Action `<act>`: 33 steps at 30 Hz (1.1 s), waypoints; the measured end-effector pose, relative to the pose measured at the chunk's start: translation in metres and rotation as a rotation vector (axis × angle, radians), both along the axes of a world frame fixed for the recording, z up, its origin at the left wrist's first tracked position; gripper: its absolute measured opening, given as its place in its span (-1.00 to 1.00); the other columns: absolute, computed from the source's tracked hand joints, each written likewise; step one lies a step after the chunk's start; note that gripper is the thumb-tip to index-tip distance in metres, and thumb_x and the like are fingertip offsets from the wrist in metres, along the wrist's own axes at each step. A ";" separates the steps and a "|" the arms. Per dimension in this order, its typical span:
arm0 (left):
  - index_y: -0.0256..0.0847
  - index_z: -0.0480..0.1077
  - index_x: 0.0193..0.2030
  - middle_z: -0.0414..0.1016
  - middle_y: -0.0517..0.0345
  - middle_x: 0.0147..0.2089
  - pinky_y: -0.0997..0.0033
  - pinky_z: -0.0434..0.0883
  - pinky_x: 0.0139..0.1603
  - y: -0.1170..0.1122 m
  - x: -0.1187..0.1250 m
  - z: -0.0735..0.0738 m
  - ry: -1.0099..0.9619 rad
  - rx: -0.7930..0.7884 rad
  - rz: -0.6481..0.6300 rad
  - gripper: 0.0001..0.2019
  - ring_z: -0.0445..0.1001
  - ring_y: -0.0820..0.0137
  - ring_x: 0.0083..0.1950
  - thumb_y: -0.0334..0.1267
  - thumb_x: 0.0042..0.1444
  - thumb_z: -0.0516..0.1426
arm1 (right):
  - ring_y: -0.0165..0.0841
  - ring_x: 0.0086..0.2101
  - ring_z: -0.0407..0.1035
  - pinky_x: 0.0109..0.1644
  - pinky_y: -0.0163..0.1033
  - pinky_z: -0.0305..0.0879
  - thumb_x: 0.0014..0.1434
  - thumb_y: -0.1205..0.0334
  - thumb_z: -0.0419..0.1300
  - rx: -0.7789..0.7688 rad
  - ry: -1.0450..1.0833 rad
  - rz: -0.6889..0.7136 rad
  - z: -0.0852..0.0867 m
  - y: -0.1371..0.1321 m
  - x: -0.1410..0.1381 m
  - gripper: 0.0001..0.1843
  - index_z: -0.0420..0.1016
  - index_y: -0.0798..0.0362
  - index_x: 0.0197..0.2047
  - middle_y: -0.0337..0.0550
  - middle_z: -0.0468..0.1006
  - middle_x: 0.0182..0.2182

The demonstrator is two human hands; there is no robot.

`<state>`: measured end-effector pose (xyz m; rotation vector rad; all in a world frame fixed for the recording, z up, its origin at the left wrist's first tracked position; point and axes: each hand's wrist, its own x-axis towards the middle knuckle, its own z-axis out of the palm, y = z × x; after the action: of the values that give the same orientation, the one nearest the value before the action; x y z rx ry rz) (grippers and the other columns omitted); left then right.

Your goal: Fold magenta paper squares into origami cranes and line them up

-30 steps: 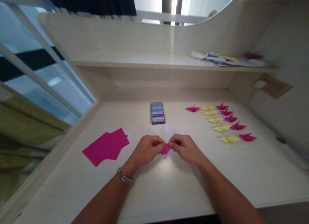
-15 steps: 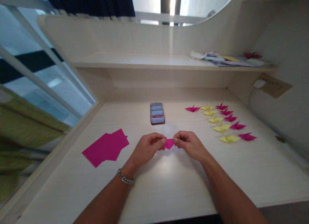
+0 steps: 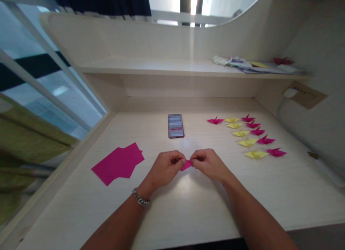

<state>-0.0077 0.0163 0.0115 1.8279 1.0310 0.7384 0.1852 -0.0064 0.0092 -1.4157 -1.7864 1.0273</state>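
Observation:
Both hands meet at the middle of the pale wooden desk (image 3: 188,207), pinching a small folded piece of magenta paper (image 3: 186,165). My left hand (image 3: 166,167), with a metal bracelet at the wrist, grips its left end with curled fingers. My right hand (image 3: 208,164) pinches its right end. Only a small tip of the paper shows between the fingertips.
A stack of flat magenta sheets (image 3: 118,163) lies to the left. A phone (image 3: 175,125) lies beyond the hands. Several folded magenta and yellow paper cranes (image 3: 249,137) stand in two rows at the right. A shelf (image 3: 167,67) above carries papers (image 3: 248,66). A wall socket (image 3: 304,95) is at right.
The hands have drawn closer together, so less of the folded magenta paper shows between them than half a second ago. Both hands also sit slightly lower toward me.

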 end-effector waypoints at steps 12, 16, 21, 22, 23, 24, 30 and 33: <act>-0.26 0.47 -0.41 0.51 0.15 -0.49 0.50 0.35 -0.41 0.006 0.000 -0.003 -0.115 -0.118 0.093 -0.82 0.42 0.46 -0.46 -0.20 0.07 0.12 | -0.44 -0.50 0.29 -0.43 -0.35 0.18 0.09 0.18 0.16 -0.033 0.218 -0.081 -0.010 0.006 -0.003 -0.83 0.48 0.10 -0.36 -0.23 0.45 -0.54; -0.26 0.49 -0.41 0.52 0.15 -0.47 0.52 0.31 -0.43 0.002 0.003 -0.005 -0.041 -0.075 0.013 -0.83 0.40 0.47 -0.45 -0.26 0.06 0.10 | -0.46 -0.52 0.24 -0.46 -0.36 0.10 0.10 0.26 0.13 0.014 0.092 -0.018 -0.012 0.001 -0.009 -0.87 0.47 0.08 -0.40 -0.26 0.44 -0.55; -0.24 0.49 -0.46 0.48 0.20 -0.53 0.53 0.22 -0.50 0.005 -0.007 0.000 0.095 -0.008 -0.020 -0.85 0.34 0.49 -0.52 -0.33 0.02 0.10 | -0.45 -0.51 0.25 -0.44 -0.36 0.11 0.10 0.28 0.12 -0.002 0.063 0.013 -0.008 0.004 0.007 -0.87 0.48 0.09 -0.41 -0.25 0.45 -0.55; -0.25 0.49 -0.46 0.48 0.20 -0.54 0.53 0.23 -0.50 0.006 -0.009 0.002 0.101 -0.032 -0.019 -0.86 0.35 0.48 -0.52 -0.35 0.00 0.10 | -0.45 -0.51 0.26 -0.45 -0.36 0.11 0.10 0.28 0.12 -0.014 0.074 0.001 -0.007 0.005 0.011 -0.86 0.47 0.10 -0.42 -0.24 0.44 -0.56; -0.25 0.48 -0.46 0.47 0.20 -0.56 0.52 0.24 -0.49 0.008 -0.011 0.003 0.090 -0.059 0.004 -0.87 0.36 0.47 -0.52 -0.36 -0.01 0.10 | -0.45 -0.52 0.26 -0.45 -0.36 0.12 0.10 0.27 0.12 -0.026 0.086 -0.015 -0.006 0.006 0.014 -0.85 0.47 0.11 -0.43 -0.24 0.43 -0.57; -0.26 0.47 -0.46 0.46 0.20 -0.56 0.52 0.26 -0.48 0.009 -0.011 0.003 0.066 -0.081 0.026 -0.88 0.37 0.47 -0.52 -0.36 -0.01 0.11 | -0.45 -0.53 0.25 -0.46 -0.36 0.11 0.10 0.26 0.11 -0.035 0.096 -0.031 -0.006 0.007 0.016 -0.84 0.46 0.11 -0.43 -0.25 0.42 -0.58; -0.28 0.48 -0.38 0.51 0.14 -0.46 0.50 0.31 -0.41 0.004 0.002 -0.005 -0.071 -0.170 -0.006 -0.86 0.41 0.46 -0.45 -0.27 0.05 0.12 | -0.45 -0.51 0.28 -0.46 -0.36 0.14 0.11 0.25 0.12 -0.051 0.104 0.023 -0.007 0.005 0.011 -0.84 0.49 0.11 -0.41 -0.22 0.45 -0.55; -0.29 0.47 -0.40 0.49 0.16 -0.50 0.51 0.30 -0.43 0.003 0.005 -0.009 -0.090 -0.210 -0.028 -0.84 0.39 0.48 -0.47 -0.25 0.07 0.12 | -0.45 -0.53 0.29 -0.45 -0.35 0.17 0.13 0.20 0.12 -0.098 0.190 0.028 -0.010 0.006 0.007 -0.80 0.46 0.12 -0.43 -0.22 0.45 -0.56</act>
<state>-0.0030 0.0192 0.0026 1.6118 0.9837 0.6634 0.1926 0.0000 -0.0010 -1.3056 -1.6419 1.2360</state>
